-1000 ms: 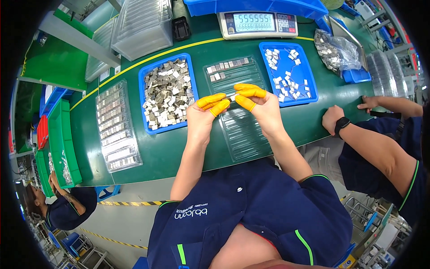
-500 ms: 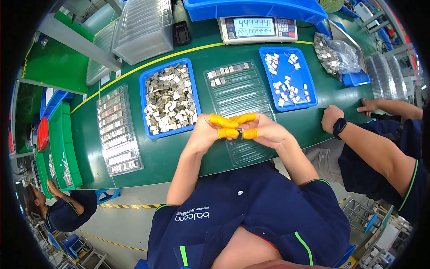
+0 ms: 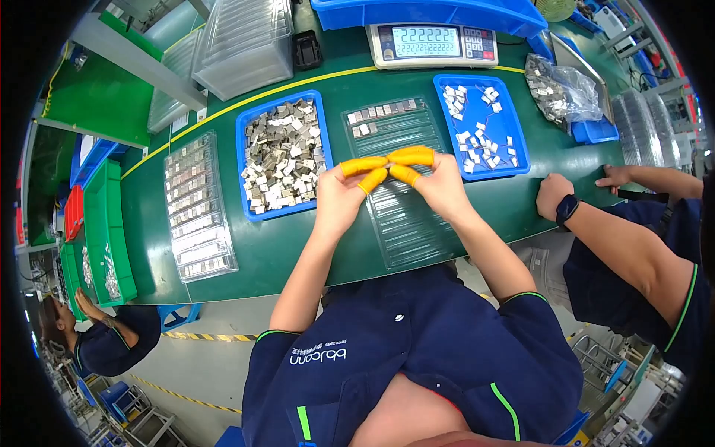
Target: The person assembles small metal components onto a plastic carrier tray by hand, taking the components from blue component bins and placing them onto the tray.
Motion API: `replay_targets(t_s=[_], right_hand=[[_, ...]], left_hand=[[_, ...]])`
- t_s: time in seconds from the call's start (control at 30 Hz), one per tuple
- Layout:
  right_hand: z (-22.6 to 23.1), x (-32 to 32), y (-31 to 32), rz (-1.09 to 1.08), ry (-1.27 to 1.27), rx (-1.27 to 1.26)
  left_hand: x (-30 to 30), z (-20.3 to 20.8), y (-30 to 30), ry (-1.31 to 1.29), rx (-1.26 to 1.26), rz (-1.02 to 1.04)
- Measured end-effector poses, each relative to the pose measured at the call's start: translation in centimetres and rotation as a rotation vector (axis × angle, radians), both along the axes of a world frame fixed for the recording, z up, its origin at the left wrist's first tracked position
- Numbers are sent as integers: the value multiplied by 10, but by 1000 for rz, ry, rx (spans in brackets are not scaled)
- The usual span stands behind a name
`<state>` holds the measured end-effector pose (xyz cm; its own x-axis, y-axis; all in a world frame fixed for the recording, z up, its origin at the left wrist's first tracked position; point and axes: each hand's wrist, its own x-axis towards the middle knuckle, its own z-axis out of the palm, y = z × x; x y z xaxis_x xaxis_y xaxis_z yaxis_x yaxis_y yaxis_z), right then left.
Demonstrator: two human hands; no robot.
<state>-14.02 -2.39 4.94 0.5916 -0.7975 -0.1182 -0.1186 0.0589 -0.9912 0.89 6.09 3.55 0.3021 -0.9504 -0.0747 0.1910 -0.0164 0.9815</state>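
Note:
My left hand (image 3: 342, 195) and my right hand (image 3: 441, 186) meet fingertip to fingertip above a clear ribbed plastic tray (image 3: 402, 223). Yellow finger cots cover the thumb and forefinger of each. Both hands are closed in a pinch; whatever sits between the tips is too small and covered to make out. Small silvery metal connector housings (image 3: 383, 112) fill part of the tray's far rows. Left of it, a blue tray (image 3: 243, 167) holds a heap of similar metal housings. To the right, another blue tray (image 3: 521, 145) contains scattered small white pieces with thin leads.
A filled clear tray (image 3: 199, 212) lies far left. Behind stand a digital scale (image 3: 432, 46), a blue bin (image 3: 428, 15) and stacked clear trays (image 3: 242, 48). A bag of metal parts (image 3: 558, 89) lies right, near a co-worker's forearms (image 3: 618, 231). Another person sits by green bins (image 3: 108, 231).
Both hands have moved away from my body, farther over the clear tray. A small dark metal piece visible between the fingertips earlier is now hidden. The scale's display has changed.

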Motion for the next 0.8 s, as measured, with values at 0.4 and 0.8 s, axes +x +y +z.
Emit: replay_targets(t_s=[0.4,0.8], right_hand=[[-44,40,-56,-268,428,-1048],[-50,37,-59,-62,430,-1033]], left_hand=[[-16,-40,-35,-1502,114,41],[-13,-39,-35,-1423,41,31]])
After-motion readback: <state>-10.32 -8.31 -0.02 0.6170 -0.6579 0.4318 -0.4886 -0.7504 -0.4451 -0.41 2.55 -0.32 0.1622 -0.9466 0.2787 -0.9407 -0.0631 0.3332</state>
